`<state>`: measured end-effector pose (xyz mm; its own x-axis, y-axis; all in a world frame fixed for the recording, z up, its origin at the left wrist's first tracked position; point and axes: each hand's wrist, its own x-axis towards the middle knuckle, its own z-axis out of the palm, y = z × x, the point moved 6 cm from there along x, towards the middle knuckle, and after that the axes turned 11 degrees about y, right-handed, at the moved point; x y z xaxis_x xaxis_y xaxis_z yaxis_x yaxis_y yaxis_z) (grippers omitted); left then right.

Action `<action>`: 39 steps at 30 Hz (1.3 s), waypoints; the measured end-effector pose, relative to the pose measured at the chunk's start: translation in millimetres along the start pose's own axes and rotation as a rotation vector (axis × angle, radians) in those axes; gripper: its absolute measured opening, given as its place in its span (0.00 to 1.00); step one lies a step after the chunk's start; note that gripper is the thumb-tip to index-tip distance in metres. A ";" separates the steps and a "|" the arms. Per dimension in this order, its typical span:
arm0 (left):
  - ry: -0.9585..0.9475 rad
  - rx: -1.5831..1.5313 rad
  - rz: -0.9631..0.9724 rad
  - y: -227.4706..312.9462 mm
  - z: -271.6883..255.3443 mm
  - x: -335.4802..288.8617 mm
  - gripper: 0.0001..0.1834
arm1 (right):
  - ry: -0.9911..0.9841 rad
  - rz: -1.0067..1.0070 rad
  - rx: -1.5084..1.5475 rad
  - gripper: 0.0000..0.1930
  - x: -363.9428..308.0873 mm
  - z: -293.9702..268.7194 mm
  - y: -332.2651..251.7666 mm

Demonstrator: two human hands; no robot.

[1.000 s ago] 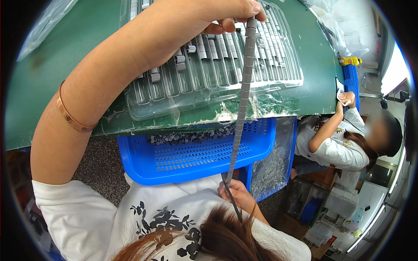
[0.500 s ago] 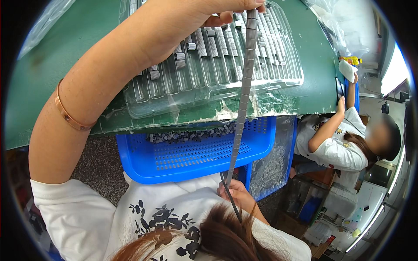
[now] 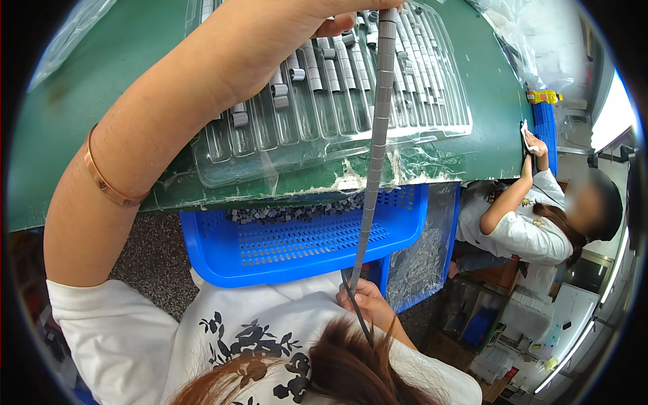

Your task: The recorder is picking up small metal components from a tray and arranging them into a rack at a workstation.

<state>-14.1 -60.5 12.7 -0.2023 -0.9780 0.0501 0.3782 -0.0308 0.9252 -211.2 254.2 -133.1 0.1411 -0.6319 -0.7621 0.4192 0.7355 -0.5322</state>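
A long, slim row of grey ribbed cylinders (image 3: pixel 379 115), joined end to end, runs upright between my hands. Its top end is in the closed fingers of my left hand (image 3: pixel 331 15), partly cut off by the upper edge. Low down in front of my shirt, my right hand (image 3: pixel 370 302) is closed around the bottom end. A thin dark cord (image 3: pixel 356 310) passes beside that hand. Behind the row lies a clear plastic tray (image 3: pixel 307 128) with long grooves. Short grey cylinders (image 3: pixel 280 96) fill parts of several grooves, some in lines and some loose.
Under the edge of the green table (image 3: pixel 88 155) sits a blue perforated basket (image 3: pixel 304 273) with small grey pieces (image 3: pixel 290 214) inside. At the right a co-worker (image 3: pixel 520 223) presses a white cloth (image 3: pixel 525 135) at the table, near a blue basket (image 3: pixel 545 131) and yellow bottle (image 3: pixel 543 96).
My left hand and the row's top end have shifted slightly up and left. My right hand stays in place. The co-worker's cloth has come down to the table's edge.
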 end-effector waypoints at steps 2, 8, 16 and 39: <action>-0.019 -0.033 0.006 -0.3 -0.8 -0.1 0.12 | -0.007 0.002 0.011 0.13 1.1 0.8 0.3; 0.040 0.012 -0.051 -2.5 -3.3 1.2 0.13 | -0.016 0.007 0.022 0.12 2.8 2.5 -0.6; 0.077 0.074 -0.021 -0.1 -3.8 2.0 0.14 | -0.009 0.014 0.047 0.12 1.3 3.2 -1.2; -0.052 -0.138 -0.049 0.8 -1.1 1.7 0.13 | -0.089 0.024 0.027 0.19 -3.6 -1.0 5.9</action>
<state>-13.2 -62.4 13.2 -0.2684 -0.9629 0.0291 0.4864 -0.1094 0.8669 -210.1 261.0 -133.8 0.2298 -0.6345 -0.7380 0.4389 0.7444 -0.5033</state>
